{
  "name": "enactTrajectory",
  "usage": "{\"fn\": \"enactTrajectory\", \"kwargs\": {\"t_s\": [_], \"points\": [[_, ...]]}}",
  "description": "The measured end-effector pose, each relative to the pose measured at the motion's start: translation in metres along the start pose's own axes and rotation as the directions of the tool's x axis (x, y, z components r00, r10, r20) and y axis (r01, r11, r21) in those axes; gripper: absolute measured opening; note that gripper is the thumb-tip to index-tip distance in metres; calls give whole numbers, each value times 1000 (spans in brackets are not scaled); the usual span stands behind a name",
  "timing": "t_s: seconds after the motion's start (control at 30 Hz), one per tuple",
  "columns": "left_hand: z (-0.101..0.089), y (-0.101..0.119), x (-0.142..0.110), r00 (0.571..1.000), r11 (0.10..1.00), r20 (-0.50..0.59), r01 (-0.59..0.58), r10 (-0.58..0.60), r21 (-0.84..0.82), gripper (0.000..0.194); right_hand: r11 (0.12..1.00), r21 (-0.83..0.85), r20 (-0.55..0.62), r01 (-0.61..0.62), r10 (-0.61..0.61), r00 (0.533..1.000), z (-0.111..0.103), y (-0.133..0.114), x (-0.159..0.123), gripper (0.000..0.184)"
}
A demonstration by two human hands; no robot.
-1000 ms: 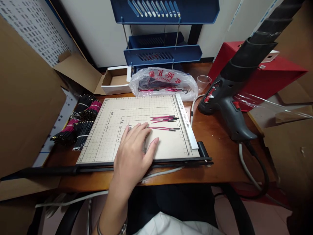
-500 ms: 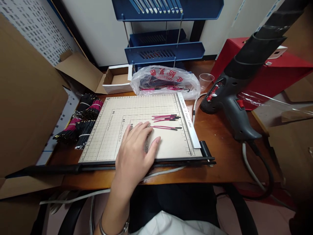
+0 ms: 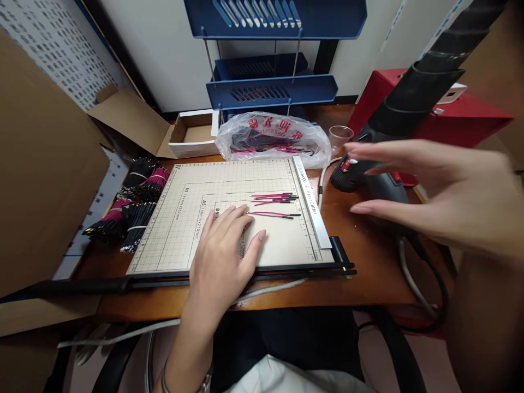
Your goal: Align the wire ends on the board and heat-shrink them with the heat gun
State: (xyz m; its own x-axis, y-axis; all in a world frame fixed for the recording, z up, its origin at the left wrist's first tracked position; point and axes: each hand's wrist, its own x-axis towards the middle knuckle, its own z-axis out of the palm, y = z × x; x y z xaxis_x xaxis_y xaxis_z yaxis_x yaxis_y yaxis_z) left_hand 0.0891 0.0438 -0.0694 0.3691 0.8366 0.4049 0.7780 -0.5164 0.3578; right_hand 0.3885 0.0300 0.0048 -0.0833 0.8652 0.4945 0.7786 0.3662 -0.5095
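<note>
My left hand [image 3: 223, 245] lies flat on the gridded board of a paper cutter [image 3: 180, 218], palm down. Its fingertips are at the left ends of two pink wires with black tips [image 3: 274, 214]; whether they touch is hard to tell. Just above lie several more pink wires with black ends [image 3: 278, 198], pointing toward the cutter's metal strip [image 3: 313, 202]. My right hand [image 3: 434, 191] is in the air on the right, slightly blurred, thumb and fingers apart with nothing between them. Behind it, partly covered, stands a dark grey heat gun [image 3: 387, 191].
Bundles of black and pink wires [image 3: 139, 204] lie left of the board. Behind it are a plastic bag of wires [image 3: 274, 139], a clear cup [image 3: 340, 136], an open cardboard box [image 3: 194, 147] and blue shelf trays [image 3: 274, 93]. A red box [image 3: 462, 109] stands at the right.
My right hand has come into view from the right, in front of the heat gun. My left hand keeps its place on the board, and the wires lie as before.
</note>
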Motion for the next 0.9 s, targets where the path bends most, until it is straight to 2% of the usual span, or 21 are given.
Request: {"fn": "enactTrajectory", "kwargs": {"t_s": [0.17, 0.3, 0.47, 0.57, 0.67, 0.83, 0.9], "points": [[0, 1, -1, 1000, 1000, -9, -9, 9, 4, 25, 994, -22, 169, -108, 111, 979, 37, 39, 1, 64], [0, 0, -1, 1000, 1000, -15, -13, 13, 4, 25, 990, -51, 250, -130, 139, 958, 47, 51, -1, 63], [2, 4, 2, 1000, 999, 8, -28, 28, 23, 32, 985, -31, 217, -169, 171, 961, 51, 37, 3, 45], [2, 11, 6, 998, 999, -57, -25, 23, -38, 26, 982, 23, 185, -190, 182, 966, 66, 28, 8, 32], [-1, 16, 13, 993, 996, -117, -13, 3, -86, 16, 983, -8, 178, -182, 180, 967, 82, 24, 14, 25], [-7, 10, 31, 998, 999, -59, 11, -8, 50, 2, 988, -64, 260, -139, 151, 954, 93, 10, 29, 18], [-6, 9, 37, 998, 994, -66, 10, -3, 112, 13, 992, -68, 312, -110, 126, 942, 95, 2, 39, 16]]}}
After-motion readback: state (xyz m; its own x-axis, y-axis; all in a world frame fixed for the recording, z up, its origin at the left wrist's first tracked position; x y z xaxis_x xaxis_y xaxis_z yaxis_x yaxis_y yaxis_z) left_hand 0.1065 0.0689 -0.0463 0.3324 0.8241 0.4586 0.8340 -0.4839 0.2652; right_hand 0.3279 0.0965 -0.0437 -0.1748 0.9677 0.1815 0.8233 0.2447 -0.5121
